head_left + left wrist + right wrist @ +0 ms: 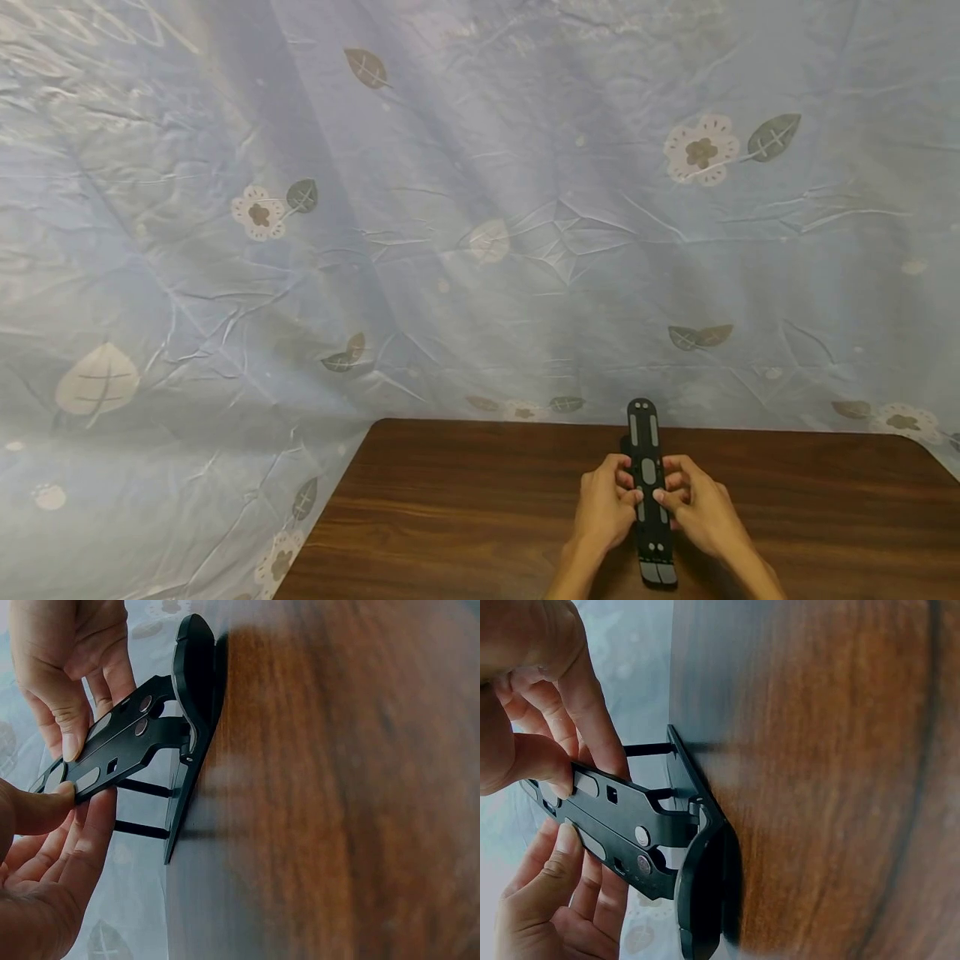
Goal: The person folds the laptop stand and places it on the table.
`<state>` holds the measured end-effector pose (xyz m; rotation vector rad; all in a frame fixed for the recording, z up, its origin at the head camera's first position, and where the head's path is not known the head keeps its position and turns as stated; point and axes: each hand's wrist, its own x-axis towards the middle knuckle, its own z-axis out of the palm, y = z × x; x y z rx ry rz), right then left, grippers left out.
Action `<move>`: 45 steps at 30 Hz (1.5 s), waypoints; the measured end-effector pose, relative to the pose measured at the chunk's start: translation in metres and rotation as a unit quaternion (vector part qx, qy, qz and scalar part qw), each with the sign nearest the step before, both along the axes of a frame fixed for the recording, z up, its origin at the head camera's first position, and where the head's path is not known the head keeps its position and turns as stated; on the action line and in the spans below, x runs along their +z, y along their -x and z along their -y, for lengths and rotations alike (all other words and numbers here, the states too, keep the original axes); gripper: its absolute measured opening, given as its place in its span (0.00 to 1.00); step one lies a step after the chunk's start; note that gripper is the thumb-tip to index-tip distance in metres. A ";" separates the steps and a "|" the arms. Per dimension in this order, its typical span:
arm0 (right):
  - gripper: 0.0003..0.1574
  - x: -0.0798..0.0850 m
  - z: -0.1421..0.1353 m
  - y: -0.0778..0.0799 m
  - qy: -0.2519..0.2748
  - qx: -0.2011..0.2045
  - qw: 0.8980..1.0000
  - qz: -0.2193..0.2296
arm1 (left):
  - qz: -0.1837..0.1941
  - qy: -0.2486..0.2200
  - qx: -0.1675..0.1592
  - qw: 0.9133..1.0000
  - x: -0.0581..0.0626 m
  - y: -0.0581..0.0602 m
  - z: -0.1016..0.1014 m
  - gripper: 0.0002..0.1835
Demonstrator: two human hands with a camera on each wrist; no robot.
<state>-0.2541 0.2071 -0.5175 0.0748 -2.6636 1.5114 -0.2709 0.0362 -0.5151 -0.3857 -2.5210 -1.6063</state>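
Two hands, the left hand [603, 510] and the right hand [699, 504], hold one black folding stand [649, 492] at one dark brown wooden table [450, 500]. Five grey pads show on its upper plate [120, 754] in the head view: two long ones toward the far end, one oval in the middle and two nearer the person. Two pairs of round rivets [655, 547] show as well, one pair at each end of that plate, and two grey patches [651, 573] cover the near foot. Two thin black struts [142, 828] run between the slanting plate and the lower bar [686, 769]; whether the bar touches the wood along its whole length cannot be told. The stand is right of the middle of the head view, pointing lengthwise away from the person, its rounded far end overlapping the table's far edge there. Each hand pinches one long side of the upper plate: the left thumb [41, 810] and the right thumb [66, 731] press on the top face, tips near each other but apart, while the other fingers curl beneath, some of their tips hidden. One pale blue sheet [450, 167], printed with several leaves and flowers, spreads behind the table.
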 end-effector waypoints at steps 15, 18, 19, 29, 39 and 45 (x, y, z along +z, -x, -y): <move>0.31 0.000 0.000 -0.001 -0.012 0.009 1.000 0.016 | 0.011 0.000 -0.015 1.000 0.001 -0.002 0.003 0.21; 0.31 0.000 0.000 -0.002 -0.011 0.010 1.000 0.017 | 0.012 -0.001 -0.015 1.000 0.001 -0.002 0.003 0.21; 0.31 0.000 0.000 -0.002 -0.011 0.011 1.000 0.018 | 0.013 -0.002 -0.016 1.000 0.001 -0.002 0.003 0.21; 0.31 0.000 0.000 -0.001 -0.011 0.010 1.000 0.021 | 0.022 -0.010 -0.021 1.000 0.002 -0.002 0.002 0.21; 0.31 0.003 0.001 -0.003 -0.043 0.014 0.999 0.008 | 0.028 -0.022 -0.030 0.999 0.001 -0.002 0.005 0.22; 0.34 0.005 -0.001 -0.005 -0.068 0.014 0.998 -0.005 | 0.023 -0.033 -0.037 0.998 0.000 0.000 0.006 0.21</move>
